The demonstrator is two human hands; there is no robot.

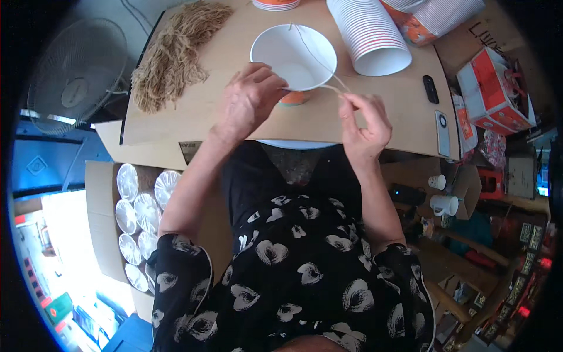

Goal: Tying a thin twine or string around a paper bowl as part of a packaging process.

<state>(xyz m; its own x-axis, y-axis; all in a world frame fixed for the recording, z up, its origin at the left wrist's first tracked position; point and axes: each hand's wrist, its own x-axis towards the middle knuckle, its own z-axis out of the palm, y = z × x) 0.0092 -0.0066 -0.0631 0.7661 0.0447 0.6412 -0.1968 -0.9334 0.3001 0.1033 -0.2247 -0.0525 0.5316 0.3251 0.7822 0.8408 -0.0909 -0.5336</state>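
A white paper bucket (293,50) with some orange on its outside stands at the table's near side, its mouth tilted toward me. My left hand (249,97) is closed on the near left part of its rim, the fingertips partly hidden. A thin beige cord (319,57) runs from the far rim across the mouth to my right hand (369,126). Right of the bucket, that hand pinches the cord between thumb and forefinger, and a strand also leads to the near rim. Whether the cord is knotted there I cannot tell.
A heap of beige cords (176,53) lies at the table's left. Nested white buckets (375,35) lie at the back right. Nearer are a black handheld object (430,89) and a phone (442,132). A carton (102,217) of plastic-wrapped stacks stands below left, beneath a fan (79,76).
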